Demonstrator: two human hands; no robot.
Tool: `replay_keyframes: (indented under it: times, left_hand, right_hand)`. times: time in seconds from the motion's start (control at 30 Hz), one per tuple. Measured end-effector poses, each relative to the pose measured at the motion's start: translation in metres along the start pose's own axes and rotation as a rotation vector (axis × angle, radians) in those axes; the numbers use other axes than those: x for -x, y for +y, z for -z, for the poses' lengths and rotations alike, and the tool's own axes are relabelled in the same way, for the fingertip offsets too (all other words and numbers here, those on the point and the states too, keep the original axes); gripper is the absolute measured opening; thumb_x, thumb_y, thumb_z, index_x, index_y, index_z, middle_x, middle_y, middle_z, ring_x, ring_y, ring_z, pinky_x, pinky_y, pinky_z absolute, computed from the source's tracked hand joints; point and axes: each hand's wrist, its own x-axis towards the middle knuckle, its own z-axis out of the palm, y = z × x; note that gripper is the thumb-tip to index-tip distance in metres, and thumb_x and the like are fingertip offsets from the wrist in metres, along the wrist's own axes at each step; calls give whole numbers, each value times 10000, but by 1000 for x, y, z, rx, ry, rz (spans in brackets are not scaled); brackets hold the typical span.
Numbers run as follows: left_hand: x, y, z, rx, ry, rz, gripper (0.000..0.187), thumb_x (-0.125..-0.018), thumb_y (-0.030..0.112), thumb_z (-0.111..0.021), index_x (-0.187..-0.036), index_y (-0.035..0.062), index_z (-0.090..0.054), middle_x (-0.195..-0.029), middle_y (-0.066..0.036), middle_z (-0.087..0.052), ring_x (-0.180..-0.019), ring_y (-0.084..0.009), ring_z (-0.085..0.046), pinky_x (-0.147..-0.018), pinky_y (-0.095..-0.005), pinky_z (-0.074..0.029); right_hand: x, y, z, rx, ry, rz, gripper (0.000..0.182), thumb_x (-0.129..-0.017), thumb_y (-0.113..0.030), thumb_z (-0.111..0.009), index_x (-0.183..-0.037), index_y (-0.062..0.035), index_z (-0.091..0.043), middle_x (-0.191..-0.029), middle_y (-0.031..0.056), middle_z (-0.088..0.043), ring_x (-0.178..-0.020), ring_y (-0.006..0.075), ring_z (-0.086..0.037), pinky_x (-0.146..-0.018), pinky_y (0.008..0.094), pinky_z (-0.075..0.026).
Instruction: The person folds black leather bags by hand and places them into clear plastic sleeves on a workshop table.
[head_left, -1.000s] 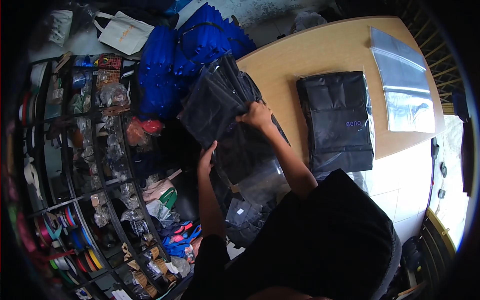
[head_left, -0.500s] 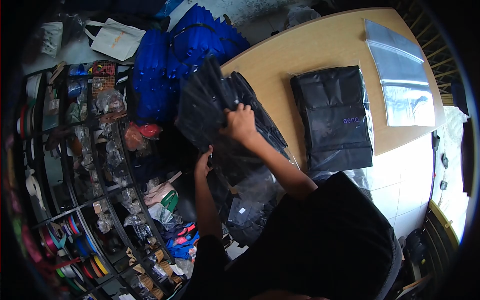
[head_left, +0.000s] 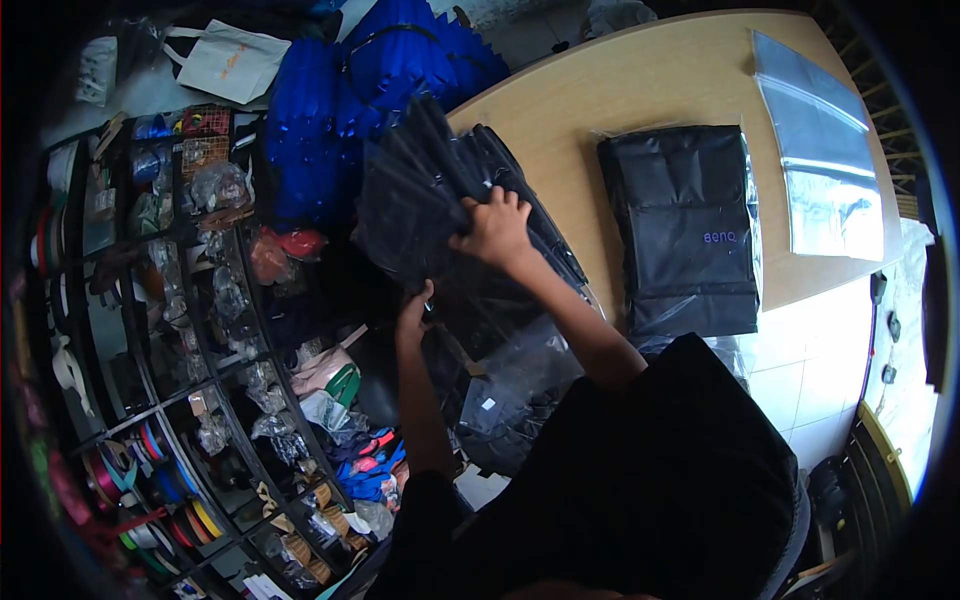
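Observation:
My left hand [head_left: 415,303] grips the lower edge of a black folded bag [head_left: 400,215], thumb up along its side. My right hand [head_left: 497,228] lies on the same black bag's right side, its fingers bent over the layers. The bag is held raised and tilted at the table's left edge. Beneath and to the right of it lies a stack of more black bags [head_left: 545,225]. Clear plastic [head_left: 520,370] hangs below the stack. Farther right, a black bag with a purple "BenQ" print [head_left: 685,240] lies flat in clear plastic.
The wooden table [head_left: 590,90] carries clear plastic sleeves [head_left: 820,150] at its right. Blue pleated material [head_left: 400,70] stands behind my hands. A white tote bag [head_left: 232,62] lies at the back left, above a black shelf rack [head_left: 215,375] with bagged items and ribbon rolls.
The raised black bag has fanned out and shifted slightly. My right hand has moved a little to the right along it. The whole view has shifted slightly.

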Motion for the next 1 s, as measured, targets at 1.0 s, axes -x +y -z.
replay_keyframes:
  times: [1.0]
  left_hand:
    - [-12, -15, -41, 44, 181, -665, 672, -871, 353, -708, -1372, -5, -437, -1307, -115, -524, -1205, -220, -490, -1044, -334, -347]
  right_hand:
    - [-33, 103, -8, -955, -306, 20, 613, -698, -310, -785, -1191, 11, -615, -1065, 123, -678, -1003, 218, -625, -939, 306, -459]
